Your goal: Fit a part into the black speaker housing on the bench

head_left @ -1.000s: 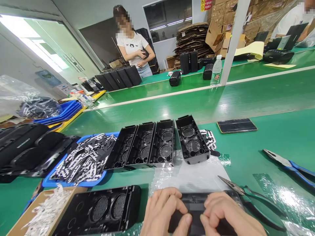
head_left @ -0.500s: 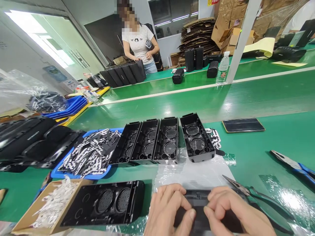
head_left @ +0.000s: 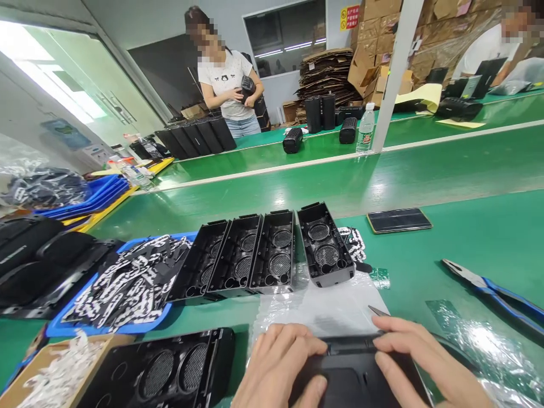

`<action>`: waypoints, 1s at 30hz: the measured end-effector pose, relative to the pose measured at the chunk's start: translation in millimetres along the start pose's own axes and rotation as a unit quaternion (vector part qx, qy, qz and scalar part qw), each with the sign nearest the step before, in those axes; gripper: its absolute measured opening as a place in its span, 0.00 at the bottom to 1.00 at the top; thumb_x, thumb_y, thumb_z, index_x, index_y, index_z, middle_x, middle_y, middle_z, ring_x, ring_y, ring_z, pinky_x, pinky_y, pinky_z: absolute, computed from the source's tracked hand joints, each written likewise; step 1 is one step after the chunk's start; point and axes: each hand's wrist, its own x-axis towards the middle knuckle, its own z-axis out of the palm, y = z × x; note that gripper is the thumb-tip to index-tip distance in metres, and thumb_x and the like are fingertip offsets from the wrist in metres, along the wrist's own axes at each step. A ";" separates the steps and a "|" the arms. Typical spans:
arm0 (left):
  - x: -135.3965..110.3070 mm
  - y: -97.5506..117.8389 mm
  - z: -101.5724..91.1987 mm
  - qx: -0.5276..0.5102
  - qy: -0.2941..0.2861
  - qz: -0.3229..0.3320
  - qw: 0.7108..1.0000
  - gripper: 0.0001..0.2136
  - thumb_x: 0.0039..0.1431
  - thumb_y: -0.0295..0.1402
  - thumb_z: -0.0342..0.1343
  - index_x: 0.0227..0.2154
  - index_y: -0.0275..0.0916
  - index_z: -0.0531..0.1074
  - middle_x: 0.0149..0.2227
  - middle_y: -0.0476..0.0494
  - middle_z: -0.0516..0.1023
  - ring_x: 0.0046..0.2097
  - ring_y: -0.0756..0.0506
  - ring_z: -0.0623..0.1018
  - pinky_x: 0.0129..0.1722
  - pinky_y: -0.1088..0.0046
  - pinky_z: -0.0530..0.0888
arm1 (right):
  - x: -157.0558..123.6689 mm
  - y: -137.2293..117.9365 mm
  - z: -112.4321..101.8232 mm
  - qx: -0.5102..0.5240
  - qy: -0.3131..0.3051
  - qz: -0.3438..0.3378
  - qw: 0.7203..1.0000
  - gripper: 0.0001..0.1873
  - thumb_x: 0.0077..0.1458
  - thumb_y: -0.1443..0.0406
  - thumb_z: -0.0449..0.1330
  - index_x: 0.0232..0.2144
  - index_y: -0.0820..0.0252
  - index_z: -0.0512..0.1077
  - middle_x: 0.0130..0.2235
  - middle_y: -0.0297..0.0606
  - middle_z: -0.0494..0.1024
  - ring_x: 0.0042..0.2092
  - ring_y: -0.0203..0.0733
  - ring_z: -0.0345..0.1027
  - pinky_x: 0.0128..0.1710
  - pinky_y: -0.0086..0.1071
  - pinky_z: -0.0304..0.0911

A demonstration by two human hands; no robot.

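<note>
At the bottom edge, my left hand [head_left: 278,365] and my right hand [head_left: 420,362] press on a black plastic speaker panel [head_left: 355,379] that lies on the green bench. Fingers of both hands rest on its top face and far edge. The panel sits on a clear plastic bag [head_left: 323,306]. Just beyond stand several open black speaker housings [head_left: 259,252] in a row, grilles facing up. Another black housing [head_left: 170,371] lies to the left of my left hand.
A blue tray [head_left: 63,328] holds black-and-white strips. Blue-handled pliers [head_left: 493,289] and a phone [head_left: 398,220] lie at the right. A cardboard box [head_left: 17,385] with white scraps sits lower left. Across the green conveyor [head_left: 382,175] a person [head_left: 227,85] holds a black part.
My hands have spread apart on the panel, the right one sliding to its right end. The camera view shifted slightly. The person across the belt has lifted a black part.
</note>
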 end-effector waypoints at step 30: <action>59.7 5.6 -15.5 -0.021 -0.197 0.134 0.971 0.09 0.75 0.40 0.54 0.39 0.46 0.77 0.41 0.51 0.73 0.43 0.48 0.72 0.43 0.75 0.67 | -2.1 -5.7 17.0 0.160 0.015 -0.020 0.987 0.14 0.58 0.77 0.61 0.41 0.54 0.70 0.41 0.33 0.82 0.49 0.38 0.78 0.52 0.28 0.76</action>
